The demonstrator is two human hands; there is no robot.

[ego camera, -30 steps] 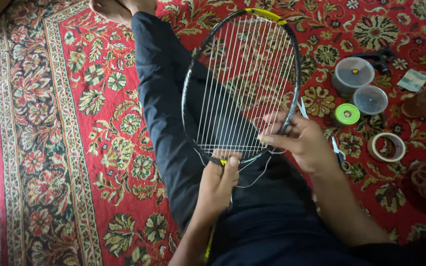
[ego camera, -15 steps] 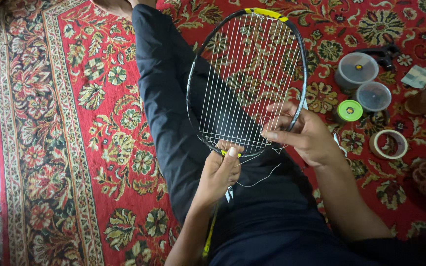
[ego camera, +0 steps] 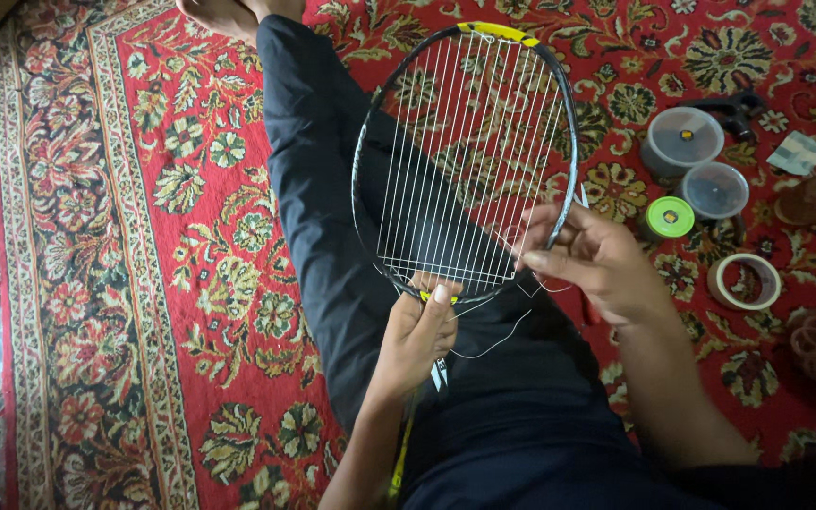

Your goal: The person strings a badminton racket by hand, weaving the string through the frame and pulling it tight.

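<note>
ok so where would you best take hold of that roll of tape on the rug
Pinch the roll of tape across its ring wall, coming straight down from above. It lies flat on the rug with its open centre up, so one finger can drop inside and the thumb outside. It lies apart from the round containers.

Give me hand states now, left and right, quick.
Left hand: closed around the racket at the base of the head.
Right hand: fingers pinched on the loose string at the frame's lower right edge.

Badminton racket [ego camera: 465,161] rested on a dark-trousered leg [ego camera: 323,208], throat gripped by left hand [ego camera: 417,331], string [ego camera: 498,345] pinched by right hand [ego camera: 597,260], red patterned carpet [ego camera: 144,236], tape rolls [ego camera: 743,281] beside.
</note>
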